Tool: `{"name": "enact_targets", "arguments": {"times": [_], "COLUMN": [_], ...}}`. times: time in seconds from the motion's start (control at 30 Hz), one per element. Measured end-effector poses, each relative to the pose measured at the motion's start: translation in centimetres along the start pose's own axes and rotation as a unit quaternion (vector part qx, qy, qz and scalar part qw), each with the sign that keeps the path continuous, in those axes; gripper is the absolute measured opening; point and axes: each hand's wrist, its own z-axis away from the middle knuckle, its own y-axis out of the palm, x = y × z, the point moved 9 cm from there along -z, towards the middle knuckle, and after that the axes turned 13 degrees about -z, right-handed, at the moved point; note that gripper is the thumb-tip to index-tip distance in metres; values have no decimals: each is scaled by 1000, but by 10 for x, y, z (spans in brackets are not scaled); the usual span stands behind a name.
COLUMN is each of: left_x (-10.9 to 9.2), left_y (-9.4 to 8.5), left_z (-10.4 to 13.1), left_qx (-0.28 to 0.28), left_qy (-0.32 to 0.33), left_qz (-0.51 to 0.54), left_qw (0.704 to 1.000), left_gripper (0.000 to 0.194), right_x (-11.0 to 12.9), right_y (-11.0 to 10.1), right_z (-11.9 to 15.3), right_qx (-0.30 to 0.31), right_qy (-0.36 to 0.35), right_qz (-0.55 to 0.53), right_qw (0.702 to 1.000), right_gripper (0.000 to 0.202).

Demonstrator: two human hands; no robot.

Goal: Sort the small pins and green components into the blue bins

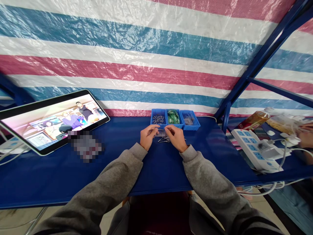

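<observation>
My left hand (147,135) and my right hand (176,137) face each other over the blue table, fingers pinched. Between them stretches a small clear plastic bag (160,133), gripped at either side; its contents are too small to make out. Just below it, several thin metal pieces like screws or nails (164,140) lie loose on the table. Right behind my hands stand three joined blue bins. Dark screw-like pieces fill the left bin (158,118), a green plastic packet (173,116) lies in the middle one, and clear small bags (188,119) are in the right one.
A tablet (73,119) playing a cartoon leans at the left, with a blurred object (87,147) before it. To the right are a white power strip (254,151), a bottle (255,119) and another person's hand (306,135). Blue frame bars (251,68) rise beside the striped sheet (146,65).
</observation>
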Motion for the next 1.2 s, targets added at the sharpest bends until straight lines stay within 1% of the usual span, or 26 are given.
{"name": "enact_targets", "arguments": {"times": [0.1, 0.17, 0.33, 0.47, 0.53, 0.63, 0.7, 0.87, 1.0, 1.1, 1.2], "left_x": [1, 0, -2, 2, 3, 3, 1, -2, 0, 0, -3], "left_y": [1, 2, 2, 3, 3, 4, 5, 6, 8, 12, 13], "left_z": [1, 1, -1, -3, -3, -2, -2, -1, 0, 0, -1], "left_qx": [7, 10, 6, -1, -4, -7, -3, 4, 18, 40, 54], "left_qy": [-11, -12, -16, -20, -21, -28, -33, -44, -42, -35, -3], "left_qz": [20, 28, 45, 33, 30, 44, 58, 69, 64, 52, -9], "left_qw": [1000, 999, 999, 999, 999, 999, 998, 997, 997, 997, 998], "left_gripper": [25, 26, 32, 28, 27, 31, 33, 36, 34, 32, 30], "right_x": [2, 3, 2, -4, -6, -3, -1, 0, -1, -4, -4], "right_y": [8, 9, 4, 1, 1, 2, -1, -15, -16, -15, -15], "right_z": [1, 1, 0, 0, 0, 0, -1, -1, -1, -1, 0], "right_qx": [34, 40, 18, -1, -1, 1, -10, -67, -69, -67, -67], "right_qy": [-7, -11, -9, 10, 16, 10, 5, 18, 17, 24, 26], "right_qz": [-7, -7, -25, -41, -37, -15, 2, 15, 10, 5, 2], "right_qw": [999, 999, 1000, 999, 999, 1000, 1000, 998, 997, 997, 997], "right_gripper": [25, 23, 23, 25, 25, 28, 31, 35, 35, 35, 34]}}
